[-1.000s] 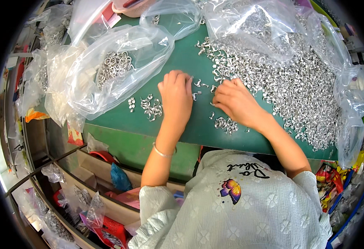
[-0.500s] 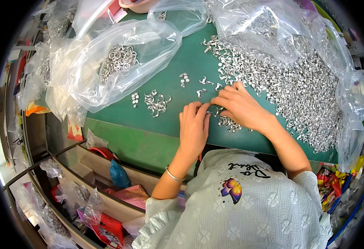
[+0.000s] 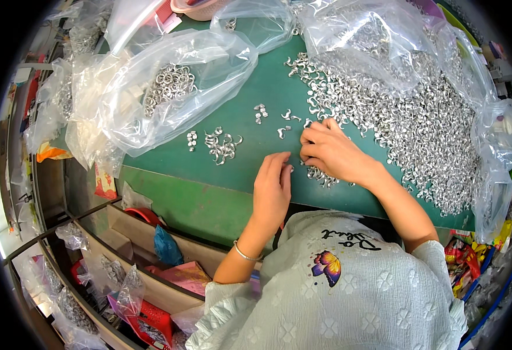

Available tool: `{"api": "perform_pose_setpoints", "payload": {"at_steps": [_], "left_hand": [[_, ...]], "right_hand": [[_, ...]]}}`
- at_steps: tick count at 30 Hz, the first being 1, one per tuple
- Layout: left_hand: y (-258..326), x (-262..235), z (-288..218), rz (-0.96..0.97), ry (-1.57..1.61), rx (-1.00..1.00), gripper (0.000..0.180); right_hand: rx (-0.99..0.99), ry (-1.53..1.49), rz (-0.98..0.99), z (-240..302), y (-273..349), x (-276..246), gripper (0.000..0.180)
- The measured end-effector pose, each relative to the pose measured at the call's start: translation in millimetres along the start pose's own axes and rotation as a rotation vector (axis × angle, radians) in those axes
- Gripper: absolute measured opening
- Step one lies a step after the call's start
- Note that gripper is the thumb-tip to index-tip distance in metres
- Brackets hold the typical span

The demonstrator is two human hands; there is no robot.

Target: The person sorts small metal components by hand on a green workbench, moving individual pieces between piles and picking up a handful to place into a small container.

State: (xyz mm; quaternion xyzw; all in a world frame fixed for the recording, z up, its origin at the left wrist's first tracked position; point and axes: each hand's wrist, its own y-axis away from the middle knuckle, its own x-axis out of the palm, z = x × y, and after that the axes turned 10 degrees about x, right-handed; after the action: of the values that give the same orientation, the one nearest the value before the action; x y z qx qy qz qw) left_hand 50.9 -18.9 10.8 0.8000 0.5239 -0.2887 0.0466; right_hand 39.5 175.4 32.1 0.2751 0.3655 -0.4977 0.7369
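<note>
My left hand (image 3: 272,188) is just above the green tabletop, its fingers closed and bent toward the right; a small silver bit shows at its fingertips, too small to name. Beside it, my right hand (image 3: 336,153) has its fingers curled down at the edge of a small cluster of curved silver metal pieces (image 3: 322,176); what its fingertips pinch is hidden. Beyond the hands lie a few loose hook-shaped metal pieces (image 3: 290,115) and a little group of silver bits (image 3: 260,114). Farther left are a pile of curved pieces (image 3: 222,146) and another small group (image 3: 192,140).
A large heap of silver metal pieces (image 3: 431,128) covers the table's right side, partly under a clear plastic bag (image 3: 367,35). At left, an open clear bag (image 3: 227,76) holds metal rings (image 3: 171,84). Below the table edge is an open drawer (image 3: 122,224) with a blue bag (image 3: 167,245).
My hands have moved apart: the left drew slightly back from the right, whose fingers are now more curled. The piles on the table look the same.
</note>
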Motion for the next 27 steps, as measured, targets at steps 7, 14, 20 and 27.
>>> {"api": "perform_pose_setpoints", "payload": {"at_steps": [7,14,20,27], "left_hand": [[16,22,-13,-0.036,0.068,0.083,0.023],[7,-21,-5,-0.243,-0.21,0.077,0.022],[-10,-19,31,-0.13,-0.568,0.104,0.019],[-29,-36,48,-0.279,-0.662,0.101,0.024]], "right_hand": [[0.029,0.083,-0.132,4,-22,24,0.005],[0.183,-0.561,0.041,9,-42,16,0.026],[0.293,0.124,-0.433,-29,-13,-11,0.032],[0.378,0.343,-0.491,-55,17,-15,0.04]]}}
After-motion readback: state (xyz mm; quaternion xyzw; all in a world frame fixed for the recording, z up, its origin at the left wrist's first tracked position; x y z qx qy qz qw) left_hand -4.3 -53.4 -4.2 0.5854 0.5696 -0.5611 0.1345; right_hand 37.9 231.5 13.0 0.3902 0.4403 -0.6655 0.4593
